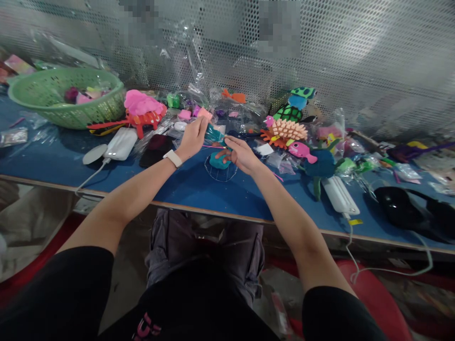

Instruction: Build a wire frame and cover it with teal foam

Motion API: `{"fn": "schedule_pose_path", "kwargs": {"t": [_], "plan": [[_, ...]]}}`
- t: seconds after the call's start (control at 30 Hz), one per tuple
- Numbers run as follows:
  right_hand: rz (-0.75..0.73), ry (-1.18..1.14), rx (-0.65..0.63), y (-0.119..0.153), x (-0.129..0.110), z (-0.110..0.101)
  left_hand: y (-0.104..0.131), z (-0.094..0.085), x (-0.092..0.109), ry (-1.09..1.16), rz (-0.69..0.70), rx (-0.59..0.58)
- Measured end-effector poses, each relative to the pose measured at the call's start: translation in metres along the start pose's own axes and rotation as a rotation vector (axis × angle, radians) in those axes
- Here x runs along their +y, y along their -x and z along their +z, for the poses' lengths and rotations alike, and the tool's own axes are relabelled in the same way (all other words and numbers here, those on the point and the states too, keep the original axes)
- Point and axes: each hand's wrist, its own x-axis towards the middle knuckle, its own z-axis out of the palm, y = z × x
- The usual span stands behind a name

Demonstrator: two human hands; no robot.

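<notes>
Over the blue table (pixel 199 192), both hands are at a small clear packet (pixel 214 134) with teal material in it. My left hand (pixel 194 137), with a pale band at the wrist, grips its left end, fingers closed. At its right end, the thumb and forefinger of my right hand (pixel 241 154) pinch the packet, the other fingers hanging loosely. Just beneath lies a teal lump (pixel 218 161), clay-like, on a round thin wire-like outline (pixel 221 180); the right fingers partly cover it. A thin pink stick (pixel 212 147) shows between the hands.
A green basket (pixel 67 113) with packets stands at left. Near it are a red-and-pink figure (pixel 145 110), a white power bank (pixel 122 143) and a dark phone (pixel 156 150). Animal figures, including a spiky hedgehog-like one (pixel 288 129), another power bank (pixel 341 196) and black headgear (pixel 398 204) lie right.
</notes>
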Motion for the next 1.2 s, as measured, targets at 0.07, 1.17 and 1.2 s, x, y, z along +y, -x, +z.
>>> {"fn": "schedule_pose_path", "kwargs": {"t": [0.07, 1.17, 1.2], "plan": [[-0.006, 0.001, -0.050, 0.002, -0.002, 0.002, 0.000, 0.000, 0.000, -0.002, 0.005, -0.008], [-0.253, 0.146, 0.278, -0.010, 0.008, -0.012, -0.004, 0.000, -0.010, 0.032, -0.010, 0.021], [-0.263, 0.160, 0.286, -0.010, 0.008, -0.012, -0.004, -0.001, -0.009, 0.031, -0.006, 0.027]]}}
